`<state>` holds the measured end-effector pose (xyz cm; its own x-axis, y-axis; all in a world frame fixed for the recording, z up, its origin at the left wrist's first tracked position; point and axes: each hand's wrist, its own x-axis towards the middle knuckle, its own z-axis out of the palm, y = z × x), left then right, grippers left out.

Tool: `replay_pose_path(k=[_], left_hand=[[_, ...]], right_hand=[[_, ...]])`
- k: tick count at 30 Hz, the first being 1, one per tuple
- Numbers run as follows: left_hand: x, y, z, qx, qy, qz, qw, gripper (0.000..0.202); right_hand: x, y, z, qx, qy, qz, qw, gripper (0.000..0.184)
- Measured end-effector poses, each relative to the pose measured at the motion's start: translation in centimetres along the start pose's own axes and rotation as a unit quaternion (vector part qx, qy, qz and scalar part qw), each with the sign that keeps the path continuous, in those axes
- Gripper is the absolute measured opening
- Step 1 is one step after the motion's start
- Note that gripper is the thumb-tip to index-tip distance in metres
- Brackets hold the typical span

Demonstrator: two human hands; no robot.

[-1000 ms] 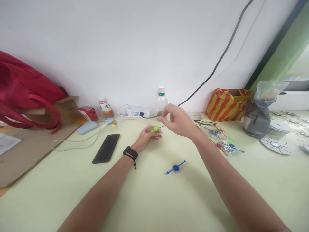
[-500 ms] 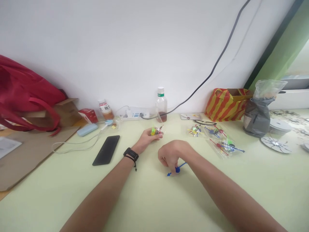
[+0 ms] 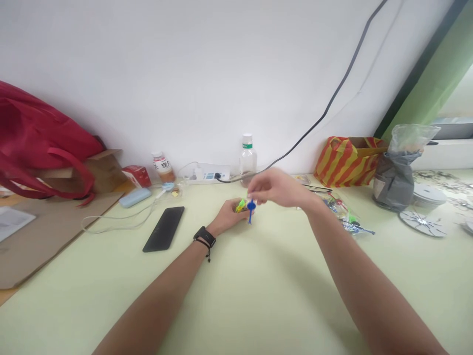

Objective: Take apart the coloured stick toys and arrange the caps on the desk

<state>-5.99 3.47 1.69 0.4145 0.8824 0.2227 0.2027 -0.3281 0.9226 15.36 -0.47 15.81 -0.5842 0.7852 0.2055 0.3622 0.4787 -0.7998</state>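
Pinched in the fingers of my right hand (image 3: 275,188) is a thin blue plastic stick (image 3: 251,206) with a round disc on it. It hangs nearly upright above the table, close to my left fingertips. My left hand (image 3: 227,216), with a black watch (image 3: 204,236) at the wrist, is closed around small bright yellow-green plastic pieces (image 3: 241,205). The fingers partly hide these pieces, and their exact kind cannot be made out.
A black phone (image 3: 163,229) lies left of my left forearm. Behind the hands stand a bottle (image 3: 248,155) and a power strip (image 3: 207,175). Bags of coloured plastic parts (image 3: 349,219) lie to the right, partly behind my arm, near a striped bag (image 3: 347,160) and a slotted disc (image 3: 423,223).
My right hand has lifted the blue stick off the table and carried it forward to my left hand. The stick now hangs nearly upright. The left hand has shifted only slightly.
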Motion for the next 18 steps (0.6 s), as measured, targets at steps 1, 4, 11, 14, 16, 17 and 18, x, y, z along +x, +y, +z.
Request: replay_pose_path(k=[1, 4, 11, 14, 16, 17, 18], left_hand=[[0.0, 0.0, 0.1, -0.01, -0.005, -0.005, 1.0, 0.026], [-0.1, 0.1, 0.3, -0.023, -0.015, -0.005, 1.0, 0.027], [-0.3, 0.7, 0.3, 0.012, -0.018, 0.011, 1.0, 0.027], [-0.5, 0.8, 0.5, 0.043, 0.003, 0.034, 0.998, 0.025], [-0.6, 0.9, 0.7, 0.059, 0.017, 0.046, 0.997, 0.024], [-0.6, 0.9, 0.8, 0.065, 0.019, 0.048, 0.997, 0.025], [-0.6, 0.8, 0.9, 0.069, 0.019, 0.049, 0.996, 0.025]], right_hand=[[-0.2, -0.1, -0.5, 0.002, 0.078, -0.017, 0.997, 0.019], [-0.4, -0.1, -1.3, -0.011, 0.265, -0.066, 0.962, 0.022], [0.4, 1.3, -0.4, -0.144, 0.232, -0.063, 0.96, 0.014], [0.7, 1.8, 0.0, -0.19, 0.171, -0.045, 0.966, 0.014], [0.8, 2.0, 0.1, -0.222, 0.142, -0.025, 0.964, 0.016], [0.8, 2.0, 0.2, -0.239, 0.132, -0.014, 0.962, 0.017], [0.7, 1.9, 0.2, -0.255, 0.125, -0.004, 0.959, 0.018]])
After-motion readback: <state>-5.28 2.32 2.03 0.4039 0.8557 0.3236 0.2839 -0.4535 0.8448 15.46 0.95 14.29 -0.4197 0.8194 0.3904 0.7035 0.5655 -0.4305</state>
